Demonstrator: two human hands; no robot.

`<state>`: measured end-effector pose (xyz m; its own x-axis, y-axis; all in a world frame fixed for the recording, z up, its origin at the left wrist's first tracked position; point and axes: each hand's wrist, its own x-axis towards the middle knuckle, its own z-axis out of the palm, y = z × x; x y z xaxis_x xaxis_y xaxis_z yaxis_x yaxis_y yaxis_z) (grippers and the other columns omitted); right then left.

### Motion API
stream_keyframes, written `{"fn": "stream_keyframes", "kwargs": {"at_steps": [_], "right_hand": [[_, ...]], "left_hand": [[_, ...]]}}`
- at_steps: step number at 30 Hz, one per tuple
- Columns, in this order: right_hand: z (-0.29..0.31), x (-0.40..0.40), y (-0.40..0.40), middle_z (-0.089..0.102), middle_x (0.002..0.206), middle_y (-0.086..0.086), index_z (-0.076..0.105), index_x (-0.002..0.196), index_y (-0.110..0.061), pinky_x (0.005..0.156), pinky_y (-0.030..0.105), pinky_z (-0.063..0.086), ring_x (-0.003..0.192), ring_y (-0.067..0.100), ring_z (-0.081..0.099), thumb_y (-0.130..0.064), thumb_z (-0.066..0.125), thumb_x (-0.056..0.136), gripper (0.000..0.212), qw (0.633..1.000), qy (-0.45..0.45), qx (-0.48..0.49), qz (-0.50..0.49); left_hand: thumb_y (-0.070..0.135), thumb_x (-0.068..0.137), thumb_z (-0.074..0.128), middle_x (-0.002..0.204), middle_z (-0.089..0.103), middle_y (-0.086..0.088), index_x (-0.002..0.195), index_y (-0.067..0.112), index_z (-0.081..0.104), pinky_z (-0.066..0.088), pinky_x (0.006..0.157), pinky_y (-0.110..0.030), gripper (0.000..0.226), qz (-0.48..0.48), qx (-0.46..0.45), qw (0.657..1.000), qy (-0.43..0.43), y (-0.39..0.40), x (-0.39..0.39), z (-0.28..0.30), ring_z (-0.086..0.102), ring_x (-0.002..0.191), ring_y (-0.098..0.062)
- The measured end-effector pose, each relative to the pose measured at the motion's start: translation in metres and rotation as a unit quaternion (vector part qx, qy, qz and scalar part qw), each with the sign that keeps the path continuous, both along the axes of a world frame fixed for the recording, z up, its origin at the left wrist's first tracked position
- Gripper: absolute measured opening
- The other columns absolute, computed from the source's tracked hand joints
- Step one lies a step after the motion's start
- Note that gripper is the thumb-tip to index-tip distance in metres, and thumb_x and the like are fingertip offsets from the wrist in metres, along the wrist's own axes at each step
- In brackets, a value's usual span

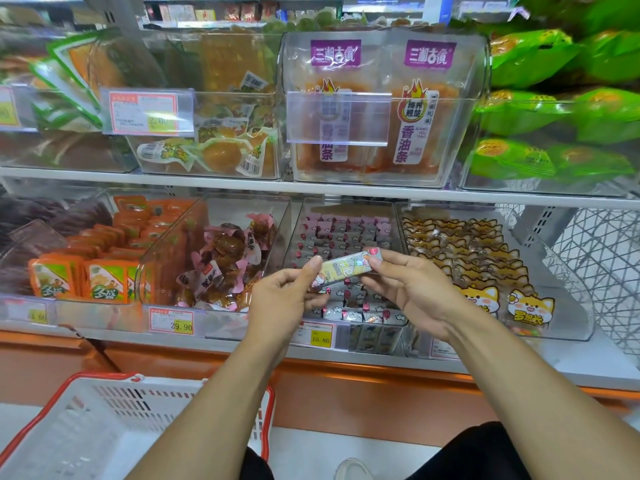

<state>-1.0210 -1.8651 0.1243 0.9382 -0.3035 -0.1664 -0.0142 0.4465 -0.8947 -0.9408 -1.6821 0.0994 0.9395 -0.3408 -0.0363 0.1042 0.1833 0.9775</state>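
Observation:
A small oblong snack packet (346, 268), pale yellow with cartoon print, is held level between both hands in front of the lower shelf. My left hand (287, 299) pinches its left end with thumb and fingers. My right hand (408, 285) grips its right end, fingers curled over the top. Just behind the packet stands a clear bin (294, 237) filled with several similar small pink and white packets.
A white shopping basket (104, 420) with a red rim and handle sits at lower left, by my knees. Clear bins of orange packets (104, 268), wrapped brown snacks (221, 261) and cat-print packets (485, 271) line the lower shelf. Price tags (171, 320) hang along the shelf edge.

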Motion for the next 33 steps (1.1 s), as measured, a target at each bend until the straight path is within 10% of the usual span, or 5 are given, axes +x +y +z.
{"fn": "stream_keyframes", "kwargs": {"at_steps": [10, 16, 21, 27, 33], "right_hand": [[0.001, -0.003, 0.004, 0.075, 0.114, 0.015, 0.068, 0.118, 0.0, 0.081, 0.024, 0.059, 0.107, 0.025, 0.072, -0.014, 0.078, 0.076, 0.046, 0.998, 0.007, -0.049, 0.027], [0.004, -0.001, 0.004, 0.078, 0.103, 0.01, 0.059, 0.114, -0.004, 0.075, 0.025, 0.061, 0.094, 0.022, 0.076, -0.004, 0.077, 0.083, 0.036, 0.99, -0.009, -0.104, -0.094], [0.006, 0.022, -0.025, 0.073, 0.092, -0.01, 0.065, 0.099, -0.025, 0.074, 0.028, 0.055, 0.086, 0.013, 0.071, -0.02, 0.082, 0.08, 0.026, 0.854, 0.028, -0.418, -0.309], [0.006, 0.059, -0.053, 0.063, 0.074, -0.015, 0.062, 0.085, -0.029, 0.051, -0.003, 0.035, 0.057, -0.016, 0.055, -0.005, 0.074, 0.082, 0.027, 0.764, 0.057, -0.563, -0.311], [0.0, 0.079, -0.067, 0.074, 0.103, 0.005, 0.072, 0.101, -0.023, 0.077, 0.028, 0.048, 0.095, 0.025, 0.068, -0.012, 0.068, 0.088, 0.017, 0.7, 0.102, -0.667, -0.235]], "left_hand": [[0.062, 0.067, 0.077, 0.079, 0.078, -0.007, 0.089, 0.016, 0.078, 0.057, 0.063, -0.02, 0.051, -0.002, 0.04, 0.999, -0.016, -0.001, -0.005, 0.001, 0.076, 0.07, -0.02], [0.027, 0.09, 0.075, 0.086, 0.077, -0.01, 0.105, 0.011, 0.072, 0.063, 0.07, -0.029, 0.022, -0.005, 0.053, 0.998, -0.035, -0.01, -0.011, 0.002, 0.073, 0.071, -0.019], [0.017, 0.091, 0.074, 0.093, 0.075, 0.005, 0.104, 0.021, 0.07, 0.059, 0.072, -0.022, 0.014, 0.004, 0.122, 0.984, -0.129, -0.023, -0.013, -0.002, 0.071, 0.077, -0.009], [0.03, 0.092, 0.068, 0.112, 0.067, 0.015, 0.115, 0.03, 0.067, 0.047, 0.095, -0.024, 0.023, -0.034, 0.298, 0.894, -0.333, -0.051, -0.022, -0.012, 0.056, 0.106, -0.002], [0.041, 0.092, 0.064, 0.119, 0.067, 0.008, 0.12, 0.028, 0.065, 0.038, 0.103, -0.036, 0.031, -0.015, 0.422, 0.81, -0.406, -0.076, -0.007, -0.017, 0.053, 0.117, -0.016]]}}
